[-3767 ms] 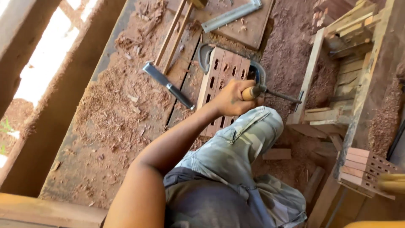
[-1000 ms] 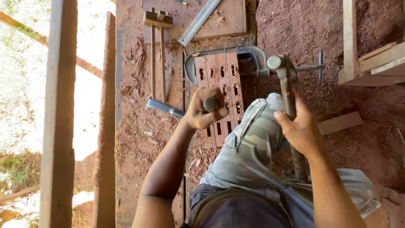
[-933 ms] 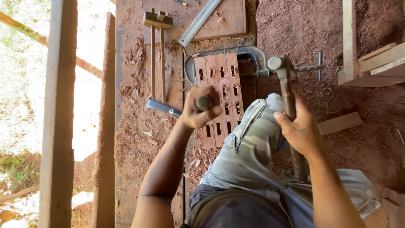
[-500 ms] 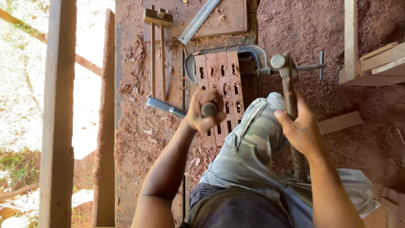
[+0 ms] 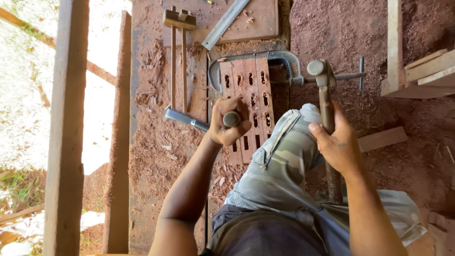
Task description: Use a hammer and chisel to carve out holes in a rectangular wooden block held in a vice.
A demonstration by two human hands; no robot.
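Left hand [image 5: 229, 121] of mine is closed around a chisel [image 5: 232, 118], standing on the slotted wooden board [image 5: 247, 102] on the desk [image 5: 156, 156]. With my right hand [image 5: 337, 144] I grip a hammer [image 5: 326, 114], its head raised above the board. One metal clamp [image 5: 284, 64] holds the board; shavings [image 5: 151, 90] lie around.
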